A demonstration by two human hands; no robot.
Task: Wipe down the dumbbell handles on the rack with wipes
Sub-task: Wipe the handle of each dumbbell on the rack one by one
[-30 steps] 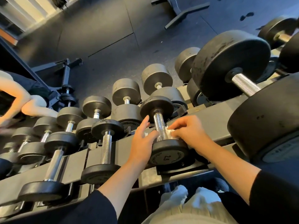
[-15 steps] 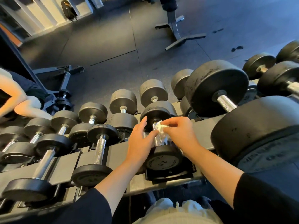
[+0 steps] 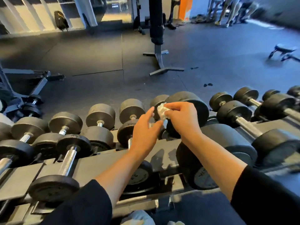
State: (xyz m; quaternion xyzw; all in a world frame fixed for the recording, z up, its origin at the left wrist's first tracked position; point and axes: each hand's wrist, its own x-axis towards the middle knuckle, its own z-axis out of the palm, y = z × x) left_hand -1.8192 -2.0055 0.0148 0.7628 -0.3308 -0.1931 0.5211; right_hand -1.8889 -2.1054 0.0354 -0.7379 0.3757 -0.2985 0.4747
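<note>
Both hands have lifted off the small dumbbell's handle since half a second ago, and our view has tipped up to take in more of the gym floor. Our right hand point(image 3: 181, 118) pinches the crumpled white wipe point(image 3: 162, 111) between thumb and fingertips, held in the air above the rack point(image 3: 100, 168). Our left hand point(image 3: 144, 133) hovers just beside it, fingers loosely spread and holding nothing, though its fingertips reach toward the wipe. Below the left wrist, the small dumbbell point(image 3: 138, 174) sits in its cradle, its handle mostly hidden by our forearm. To the left lies another small dumbbell point(image 3: 65, 163) with its chrome handle bare; to the right, the larger dumbbells point(image 3: 246, 124) line the rack. We judge this a pause to refold the wipe. To do it well, we should turn a fresh face outward, then wrap it fully round the next handle and twist along its length, steadying the weight with the free hand. We see no bin, and no tub of wipes.
</note>
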